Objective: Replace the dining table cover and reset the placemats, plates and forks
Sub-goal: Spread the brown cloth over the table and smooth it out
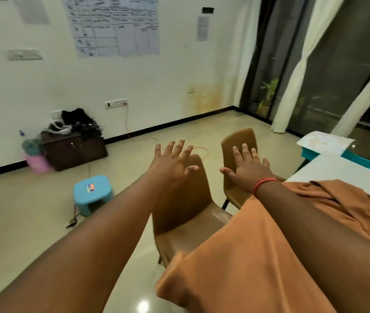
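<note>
Orange table cover (pixel 258 256): crumpled, draped over the near corner of the white table (pixel 328 170), hanging past the table's edge toward the floor; part of it lies under the right forearm.

Left hand (pixel 170 163): held out in the air to the left of the table, fingers spread and straight, holding nothing.

Right hand (pixel 247 168): also stretched out flat with fingers extended, holding nothing, above the cover's far edge (a red thread band circles the wrist).

Brown chair, nearer (pixel 179 213): just beside the table's near corner, partly behind the cover.

Brown chair, farther (pixel 238 141): beyond the first, along the same side of the table.

Teal tray (pixel 357 159): at the table's far end, light papers resting on top.

Blue stool (pixel 92 190): on the floor, well left of the table.

Dark cabinet (pixel 73 150): against the wall, farther left of the table, with dark clutter on top.
</note>
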